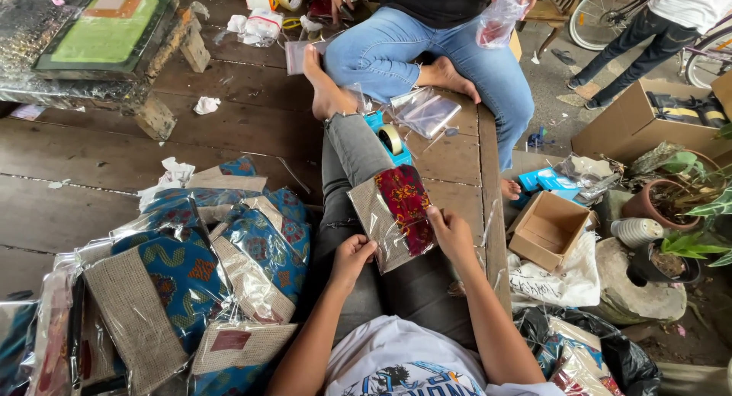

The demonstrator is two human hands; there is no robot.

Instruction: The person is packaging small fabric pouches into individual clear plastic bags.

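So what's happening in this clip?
A person sits on a wooden platform holding a burlap pouch with a red patterned panel in a clear plastic sleeve over their lap. The left hand grips its lower edge, the right hand its right side. Bagged blue pouches pile to the left. A second person sits opposite holding a plastic bag.

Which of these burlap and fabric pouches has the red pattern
The pouch held in both hands, left hand and right hand; the bagged pouches piled on the floor to the left are blue-patterned.
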